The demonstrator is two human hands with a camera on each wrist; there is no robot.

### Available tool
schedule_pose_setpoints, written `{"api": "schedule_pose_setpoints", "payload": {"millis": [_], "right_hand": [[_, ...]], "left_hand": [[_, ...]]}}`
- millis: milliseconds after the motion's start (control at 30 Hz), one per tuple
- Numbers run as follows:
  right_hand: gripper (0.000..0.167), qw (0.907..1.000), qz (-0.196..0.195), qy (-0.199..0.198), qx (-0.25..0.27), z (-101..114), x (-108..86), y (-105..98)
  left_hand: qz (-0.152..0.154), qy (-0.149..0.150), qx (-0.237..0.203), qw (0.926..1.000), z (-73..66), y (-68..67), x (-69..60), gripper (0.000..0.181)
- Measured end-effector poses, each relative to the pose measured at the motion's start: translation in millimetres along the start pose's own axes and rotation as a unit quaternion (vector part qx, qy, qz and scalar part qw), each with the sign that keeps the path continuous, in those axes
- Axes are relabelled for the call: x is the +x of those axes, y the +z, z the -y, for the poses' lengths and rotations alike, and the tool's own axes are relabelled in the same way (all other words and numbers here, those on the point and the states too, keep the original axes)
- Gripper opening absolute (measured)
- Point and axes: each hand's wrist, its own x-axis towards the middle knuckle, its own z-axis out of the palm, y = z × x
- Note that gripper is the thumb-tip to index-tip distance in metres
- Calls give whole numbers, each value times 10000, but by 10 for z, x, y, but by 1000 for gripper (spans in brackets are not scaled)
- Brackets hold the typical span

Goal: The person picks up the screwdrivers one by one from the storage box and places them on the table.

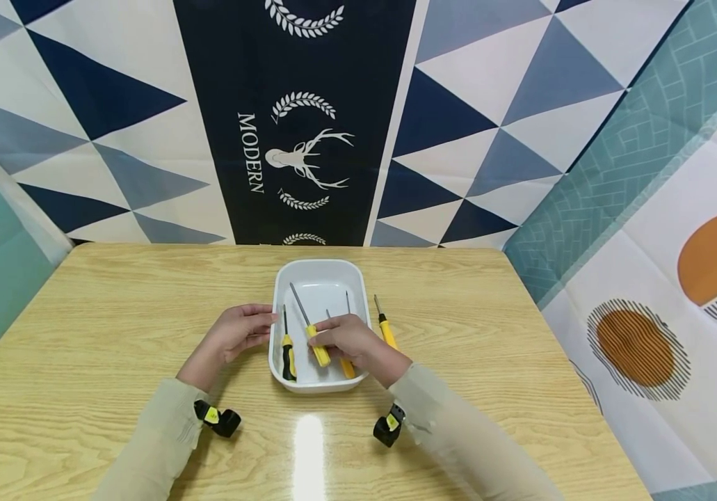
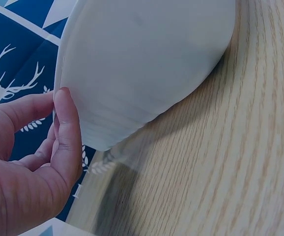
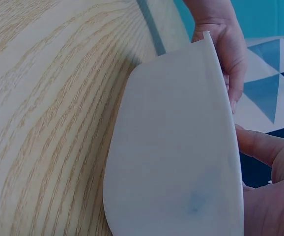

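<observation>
A white plastic tray sits on the table with several screwdrivers inside. My left hand pinches its left rim, and the left wrist view shows a fingertip against the outer wall. Over the tray, my right hand holds a screwdriver by its yellow handle, its shaft pointing up and left. A black-and-yellow screwdriver lies along the tray's left side. Another yellow-handled screwdriver is partly hidden under my right hand, and a thin shaft shows beyond it. In the right wrist view, the tray wall hides the right fingers.
Outside the tray, just to its right, a yellow-handled screwdriver lies on the wooden table, partly behind my right wrist. A patterned cloth backdrop stands at the table's far edge, with another printed cloth at the right.
</observation>
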Motion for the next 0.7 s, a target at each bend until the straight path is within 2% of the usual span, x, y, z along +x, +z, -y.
{"api": "schedule_pose_setpoints", "payload": {"millis": [700], "right_hand": [[37, 9970, 349, -208, 657, 90, -82, -175]], "left_hand": [[41, 35, -26, 10000, 9, -8, -8, 48]]}}
